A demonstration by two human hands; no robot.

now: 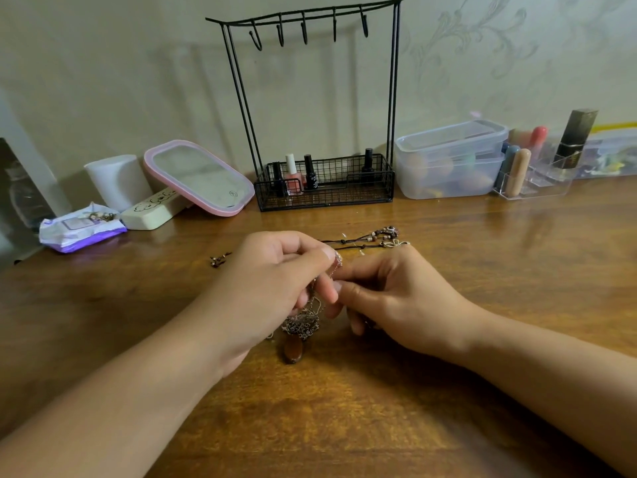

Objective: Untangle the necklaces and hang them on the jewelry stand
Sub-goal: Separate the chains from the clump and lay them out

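Note:
A tangled silver chain (303, 324) with a brown oval pendant (293, 351) hangs between my hands just above the wooden table. My left hand (272, 288) pinches the chain's upper part between thumb and fingers. My right hand (389, 298) pinches the same chain close beside the left fingertips. A dark cord necklace with beads (372, 239) lies on the table behind my hands. The black wire jewelry stand (320, 108) rises at the back, its several hooks bare.
The stand's basket (344, 193) holds nail polish bottles. A pink-framed mirror (200, 175), a white cup (117, 181) and a purple wipes pack (81, 229) sit at left. Clear plastic boxes (448, 160) and a cosmetics organizer (537, 174) sit at right. A small bead piece (220, 259) lies left of my hands.

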